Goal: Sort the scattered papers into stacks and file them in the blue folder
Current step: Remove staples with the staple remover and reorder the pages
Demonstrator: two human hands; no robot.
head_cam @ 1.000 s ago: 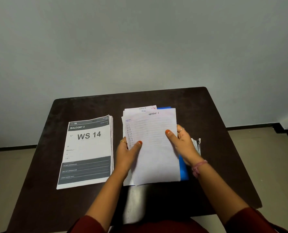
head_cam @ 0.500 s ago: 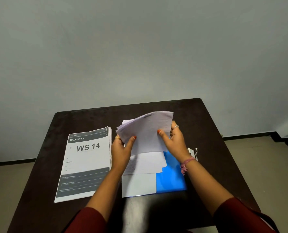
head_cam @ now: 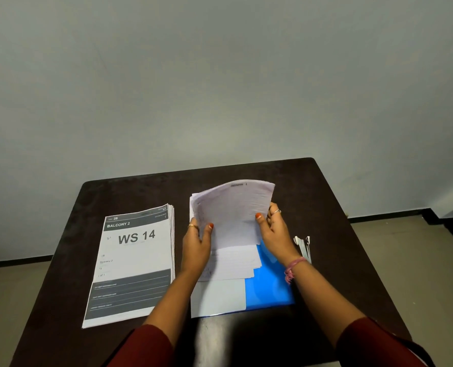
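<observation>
Both hands held a sheaf of white handwritten papers [head_cam: 233,215] raised and bowed above the blue folder [head_cam: 270,284], which lay flat on the dark surface [head_cam: 326,197] just in front of the person. The left hand [head_cam: 196,247] pinched the sheaf's left edge between thumb and fingers [head_cam: 193,225], and the right hand [head_cam: 275,234] gripped its right edge in the same way. More white sheets [head_cam: 230,263] lay loosely fanned on the folder beneath, their edges uneven. To the left, well apart from the folder, sat a squared stack of printed sheets [head_cam: 132,263]. Its top page read "BALCONY 2" in a dark header band and "WS 14" in large type, with "2B" at the top corner, "Balcony 2" again lower down and what appeared to be "1 of 1"; the lines in the lower dark panel were too small to read. A short printed heading at the top of the lifted sheaf was too blurred to make out. The risk, judged from the loose edge grip and the curl of the paper, was that inner sheets could slide out and scatter, or that the fanned pages below could shift and crease when the sheaf came down. A small white clip-like item [head_cam: 303,247] lay just right of the folder; what it was could not be told.
</observation>
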